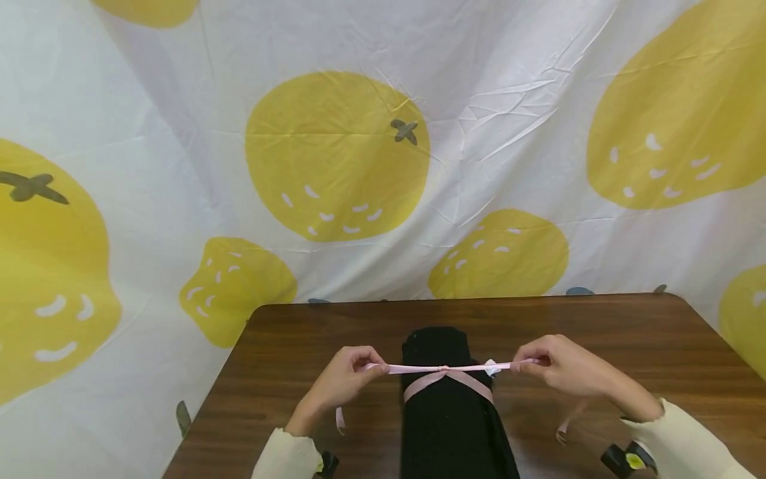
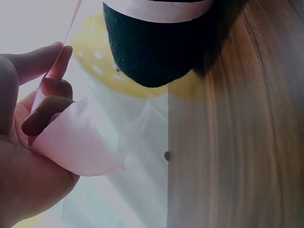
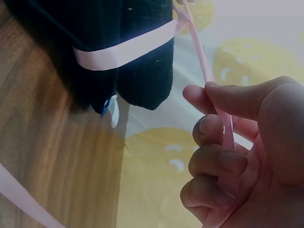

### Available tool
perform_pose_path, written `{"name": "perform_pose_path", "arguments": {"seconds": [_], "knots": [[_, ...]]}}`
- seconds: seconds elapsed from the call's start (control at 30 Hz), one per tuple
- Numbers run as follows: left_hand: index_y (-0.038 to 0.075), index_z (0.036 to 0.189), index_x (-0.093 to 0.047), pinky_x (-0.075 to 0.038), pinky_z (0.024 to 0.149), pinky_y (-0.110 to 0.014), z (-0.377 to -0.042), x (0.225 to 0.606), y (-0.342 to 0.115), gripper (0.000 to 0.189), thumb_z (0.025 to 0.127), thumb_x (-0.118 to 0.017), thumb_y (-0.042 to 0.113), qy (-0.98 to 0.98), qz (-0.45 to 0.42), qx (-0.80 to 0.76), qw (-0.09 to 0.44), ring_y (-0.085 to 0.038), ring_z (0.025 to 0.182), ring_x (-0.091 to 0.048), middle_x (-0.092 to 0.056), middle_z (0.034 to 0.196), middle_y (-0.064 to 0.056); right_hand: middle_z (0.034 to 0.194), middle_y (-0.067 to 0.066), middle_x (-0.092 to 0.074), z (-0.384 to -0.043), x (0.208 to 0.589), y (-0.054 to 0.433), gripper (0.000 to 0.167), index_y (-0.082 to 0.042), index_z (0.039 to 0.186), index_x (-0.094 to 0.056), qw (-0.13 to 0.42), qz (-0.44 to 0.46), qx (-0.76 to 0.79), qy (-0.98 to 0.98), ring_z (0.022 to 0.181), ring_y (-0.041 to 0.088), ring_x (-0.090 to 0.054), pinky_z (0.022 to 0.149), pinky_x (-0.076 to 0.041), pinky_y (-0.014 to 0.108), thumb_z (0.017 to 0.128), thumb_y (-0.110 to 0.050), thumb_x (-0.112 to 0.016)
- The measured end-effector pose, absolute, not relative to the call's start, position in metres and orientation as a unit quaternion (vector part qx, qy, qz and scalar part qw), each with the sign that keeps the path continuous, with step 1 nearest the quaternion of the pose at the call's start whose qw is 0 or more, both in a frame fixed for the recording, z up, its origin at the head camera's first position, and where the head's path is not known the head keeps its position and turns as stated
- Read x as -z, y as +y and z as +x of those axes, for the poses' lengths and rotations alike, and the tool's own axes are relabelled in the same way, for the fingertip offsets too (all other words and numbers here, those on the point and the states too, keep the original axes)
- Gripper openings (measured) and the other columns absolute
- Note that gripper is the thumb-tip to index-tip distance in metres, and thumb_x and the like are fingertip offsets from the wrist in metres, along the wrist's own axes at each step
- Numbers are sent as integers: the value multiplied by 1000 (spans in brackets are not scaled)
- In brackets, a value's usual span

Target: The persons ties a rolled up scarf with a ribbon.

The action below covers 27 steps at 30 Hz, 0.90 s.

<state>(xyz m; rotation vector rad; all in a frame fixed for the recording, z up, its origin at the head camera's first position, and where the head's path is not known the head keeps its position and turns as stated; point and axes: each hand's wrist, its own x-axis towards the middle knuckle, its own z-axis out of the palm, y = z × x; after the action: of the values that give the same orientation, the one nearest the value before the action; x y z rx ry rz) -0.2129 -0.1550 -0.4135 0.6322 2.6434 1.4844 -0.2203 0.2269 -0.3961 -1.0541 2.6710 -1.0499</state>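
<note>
A folded or rolled black cloth (image 1: pixel 455 426) lies lengthwise on the table, with a pink ribbon (image 1: pixel 425 384) wrapped around it. The ribbon crosses in a small knot on top of the cloth, and its two ends stretch taut out to the sides. My left hand (image 1: pixel 347 377) pinches one end between thumb and fingers, left of the cloth. On the other side my right hand (image 1: pixel 565 364) pinches the other end, its remaining fingers curled round the ribbon in the right wrist view. Loose ribbon tails hang below both hands. A white tag (image 3: pixel 114 111) sticks out from the cloth.
The brown wooden table (image 1: pixel 311 332) has its far edge close behind the cloth. A white curtain (image 1: pixel 197 166) printed with yellow fruit hangs behind the table. Dark wrist cameras (image 1: pixel 625 459) are strapped at the cream sleeves (image 1: pixel 682 442).
</note>
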Motion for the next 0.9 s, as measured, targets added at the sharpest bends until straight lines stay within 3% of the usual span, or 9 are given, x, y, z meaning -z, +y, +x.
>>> {"name": "perform_pose_path", "arguments": {"seconds": [0.4,0.73,0.9], "knots": [[7,88,-72,-31,48,-20,-227,447,-174,10,92,-71,16,856,196,-476,49,-2,52,-35,-45,65,2,83,-15,-67,-220,415,238,24,-21,89,-74,49,-354,344,868,71,-2,-51,61,-43,22,96,-5,-59],[5,87,-70,-30,50,-19,-226,456,-176,11,93,-68,14,865,221,-447,62,-3,56,-35,-44,66,7,77,-14,-65,-222,432,242,18,-16,87,-76,79,-373,367,849,66,-2,-51,56,-42,21,96,-11,-62],[6,86,-69,-31,51,-19,-225,460,-177,10,93,-68,13,869,241,-429,59,-4,58,-38,-46,66,7,69,-14,-57,-224,438,241,20,-9,88,-76,117,-366,390,837,53,-5,-42,47,-35,17,97,-6,-58]]}}
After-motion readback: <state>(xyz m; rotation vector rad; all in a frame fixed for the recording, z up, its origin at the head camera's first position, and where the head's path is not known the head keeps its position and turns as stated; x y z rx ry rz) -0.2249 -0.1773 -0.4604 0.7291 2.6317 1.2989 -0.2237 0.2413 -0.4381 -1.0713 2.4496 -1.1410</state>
